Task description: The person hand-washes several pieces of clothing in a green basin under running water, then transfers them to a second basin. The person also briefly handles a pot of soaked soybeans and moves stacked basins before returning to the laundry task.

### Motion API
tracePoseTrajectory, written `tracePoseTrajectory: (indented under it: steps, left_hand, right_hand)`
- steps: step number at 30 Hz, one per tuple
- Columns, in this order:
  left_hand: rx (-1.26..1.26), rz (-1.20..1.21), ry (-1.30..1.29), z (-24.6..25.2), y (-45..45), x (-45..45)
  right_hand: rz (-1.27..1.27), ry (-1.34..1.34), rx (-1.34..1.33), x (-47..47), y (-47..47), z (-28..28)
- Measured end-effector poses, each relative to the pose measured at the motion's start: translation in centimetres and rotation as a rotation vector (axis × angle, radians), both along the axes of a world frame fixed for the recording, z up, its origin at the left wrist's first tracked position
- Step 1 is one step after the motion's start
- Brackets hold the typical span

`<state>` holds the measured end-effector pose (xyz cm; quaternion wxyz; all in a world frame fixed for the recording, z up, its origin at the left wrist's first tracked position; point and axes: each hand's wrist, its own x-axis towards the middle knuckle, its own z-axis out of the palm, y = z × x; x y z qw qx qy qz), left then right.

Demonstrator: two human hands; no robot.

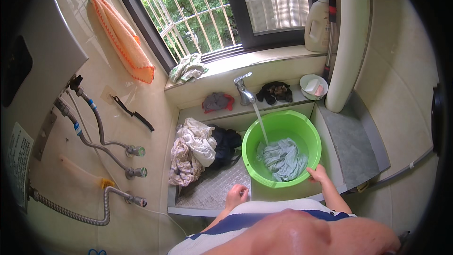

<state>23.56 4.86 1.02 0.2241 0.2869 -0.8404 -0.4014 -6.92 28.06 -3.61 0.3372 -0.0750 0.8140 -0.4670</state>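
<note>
A light green plastic basin (246, 148) stands in the sink, with a pale blue-grey cloth (283, 159) lying in water in it. Water runs from the chrome faucet (244, 90) into the basin. My right hand (317, 174) grips the basin's rim at its lower right. Left of the basin, my left hand (237, 195) is loosely curled near the front edge of the ribbed washboard surface (216, 191); whether it holds anything cannot be told. White garments (198, 141), a patterned cloth (185, 166) and dark clothing (224, 145) are heaped at the washboard's back left.
On the ledge behind lie a grey and red cloth (217, 102), dark fabric items (275, 92) and a white bowl with soap (314, 96). A detergent bottle (317, 24) and a crumpled cloth (188, 68) rest on the windowsill. Hoses and valves (136, 172) line the left wall.
</note>
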Motion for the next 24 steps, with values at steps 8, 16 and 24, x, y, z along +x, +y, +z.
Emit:
tracePoseTrajectory:
  steps: [8,16,24]
  left_hand:
    - [0.005,-0.007,-0.011,-0.3,-0.1,0.0]
    - [-0.007,-0.012,-0.011,-0.2,-0.1,0.0]
    - [-0.019,0.014,0.030,-0.7,-0.1,-0.1]
  right_hand:
    - [0.007,0.016,-0.002,0.0,0.0,0.3]
    - [0.033,0.019,0.043,0.1,-0.1,0.9]
    - [-0.010,0.029,0.029,0.2,-0.1,0.5]
